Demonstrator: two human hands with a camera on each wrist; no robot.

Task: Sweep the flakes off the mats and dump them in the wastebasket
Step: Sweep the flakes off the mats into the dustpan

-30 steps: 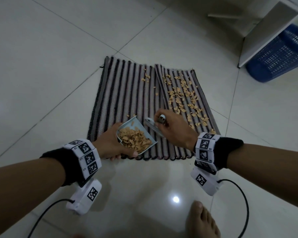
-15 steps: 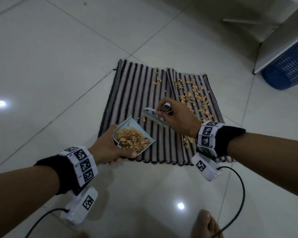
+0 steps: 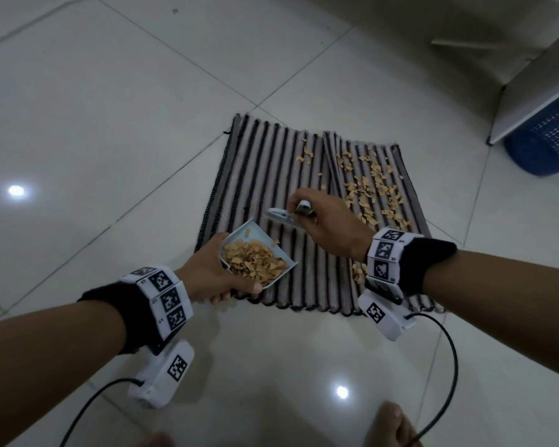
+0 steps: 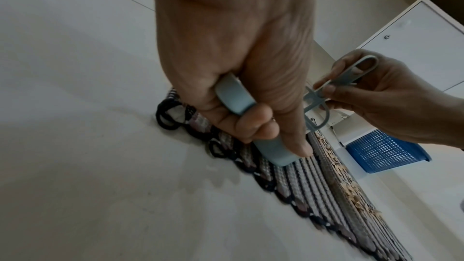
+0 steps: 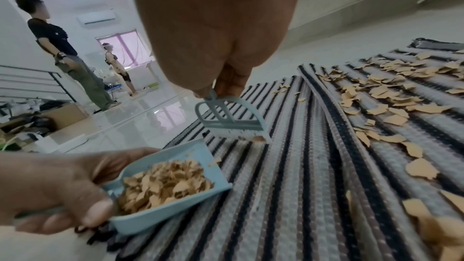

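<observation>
The left hand (image 3: pixel 213 272) grasps the handle of a small pale-blue dustpan (image 3: pixel 259 253), thumb along its side; the pan sits at the near edge of the left mat (image 3: pixel 255 175) and is heaped with tan flakes (image 3: pixel 254 261), its open lip facing away toward the mat's far edge. The right hand (image 3: pixel 326 221) pinches the handle of a little blue brush (image 3: pixel 281 216) between thumb and fingers, and in the right wrist view the bristles meet the left mat just beyond the pan's lip, with 1 or 2 stray flakes beside them.

The relation that counts — most of the loose flakes (image 3: pixel 375 191) lie on the right mat (image 3: pixel 384 221), to the right of the brush and beyond it, spread in a band that runs along the stripes from the far edge toward the near edge. The right hand is the nearer one to them; the pan is off to their left, across the overlapping seam between the 2 mats. A few more flakes sit near the far edge of the left mat.

The blue wastebasket (image 3: pixel 542 140) lies further right, past the right mat's far corner, well apart from both hands — likely the next stop for so full a pan.

No brand or readable writing shows; the wrist bands carry only black-and-white square code markers.
</observation>
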